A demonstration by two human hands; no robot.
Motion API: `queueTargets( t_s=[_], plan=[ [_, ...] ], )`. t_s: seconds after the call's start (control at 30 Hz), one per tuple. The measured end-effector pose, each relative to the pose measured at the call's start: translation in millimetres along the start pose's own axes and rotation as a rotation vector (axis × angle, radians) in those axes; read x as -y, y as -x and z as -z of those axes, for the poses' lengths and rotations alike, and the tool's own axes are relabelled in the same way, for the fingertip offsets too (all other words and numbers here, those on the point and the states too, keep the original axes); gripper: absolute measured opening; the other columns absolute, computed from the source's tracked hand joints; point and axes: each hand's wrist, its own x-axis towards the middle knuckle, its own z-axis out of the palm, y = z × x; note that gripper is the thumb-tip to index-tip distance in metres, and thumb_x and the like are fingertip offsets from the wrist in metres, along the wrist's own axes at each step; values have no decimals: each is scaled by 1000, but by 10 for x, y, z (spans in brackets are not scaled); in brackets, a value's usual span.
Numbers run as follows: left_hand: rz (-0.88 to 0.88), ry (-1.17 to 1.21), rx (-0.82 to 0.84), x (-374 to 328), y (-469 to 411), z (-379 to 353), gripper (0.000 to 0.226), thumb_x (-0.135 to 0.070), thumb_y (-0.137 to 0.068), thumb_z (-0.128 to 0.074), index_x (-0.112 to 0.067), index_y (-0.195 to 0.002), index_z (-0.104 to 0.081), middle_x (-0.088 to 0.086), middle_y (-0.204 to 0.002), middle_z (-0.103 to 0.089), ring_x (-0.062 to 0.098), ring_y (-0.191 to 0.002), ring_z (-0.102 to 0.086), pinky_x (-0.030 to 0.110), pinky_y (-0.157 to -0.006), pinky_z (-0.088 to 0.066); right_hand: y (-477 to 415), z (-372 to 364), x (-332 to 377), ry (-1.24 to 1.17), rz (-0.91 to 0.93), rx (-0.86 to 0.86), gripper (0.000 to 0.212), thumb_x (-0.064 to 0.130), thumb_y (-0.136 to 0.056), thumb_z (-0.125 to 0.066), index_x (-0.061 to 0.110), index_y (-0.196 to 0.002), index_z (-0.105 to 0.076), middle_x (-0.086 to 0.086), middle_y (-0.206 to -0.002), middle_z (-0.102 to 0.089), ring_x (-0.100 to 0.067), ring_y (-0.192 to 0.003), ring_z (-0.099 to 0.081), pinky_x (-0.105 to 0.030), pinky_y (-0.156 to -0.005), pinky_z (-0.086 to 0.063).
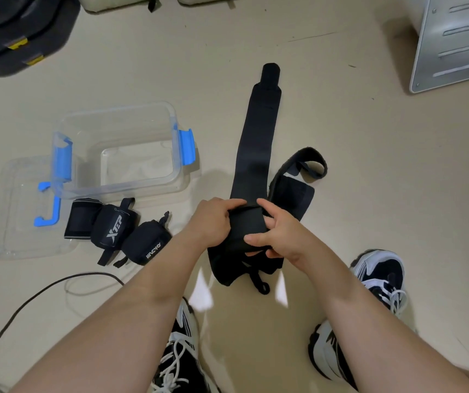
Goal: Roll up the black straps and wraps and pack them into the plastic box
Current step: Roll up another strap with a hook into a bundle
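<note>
Above the shoes [182, 358], left hand [213, 219] and right hand [275, 236] curl round the rolled near end of the wrap [258, 131] to keep it tight, its tail flat toward 12 o'clock, while the open box [119, 109] waits at 10 o'clock beside three rolls [114, 231].
</note>
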Motion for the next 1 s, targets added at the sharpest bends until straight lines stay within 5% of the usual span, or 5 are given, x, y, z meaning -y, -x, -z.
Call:
queueTargets(
  t_s=[0.23,0.37,0.47,0.67,1.0],
  plan=[
    [112,244,-185,-67,155,176,48,-3,-86,-54,-40,-113,-66,-2,-107,-56,16,-100,-52,31,-90,-47,-65,14,-25,3,-14,-30,83,-1,-85,-72,22,-152,-30,-1,-118,-70,-29,-86,-75,-17,-42,-40],
    [183,592,251,-86,430,467,23,-2,-86,-67,-22,-97,-72,-1,-66,-58,11,-60,-55,22,-62,-48,-58,13,-51,-15,-16,-34,78,1,-86,-71,24,-149,-33,4,-116,-72,-25,-83,-75,-17,-44,-39],
    [227,724,396,-16,590,373,16,-13,-89,-72,-21,-103,-71,1,-73,-66,14,-68,-65,26,-70,-54,-38,9,-56,-26,-19,-38,77,4,-86,-71,27,-149,-34,8,-115,-72,-21,-81,-75,-17,-46,-40],
    [138,1025,206,7,694,55,34,16,-82,-65,-10,-104,-70,13,-95,-74,23,-91,-71,24,-79,-56,-40,-44,-112,-136,-41,-71,77,5,-84,-74,23,-149,-37,2,-117,-71,-17,-85,-69,-18,-47,-41],
    [293,1234,-56,-96,700,-284,13,-8,-91,-66,-1,-101,-72,20,-100,-74,31,-96,-72,37,-88,-57,12,-208,-168,-265,-50,-150,58,14,-95,-64,27,-146,-39,0,-110,-73,-25,-82,-76,-18,-43,-42]
  ],
)
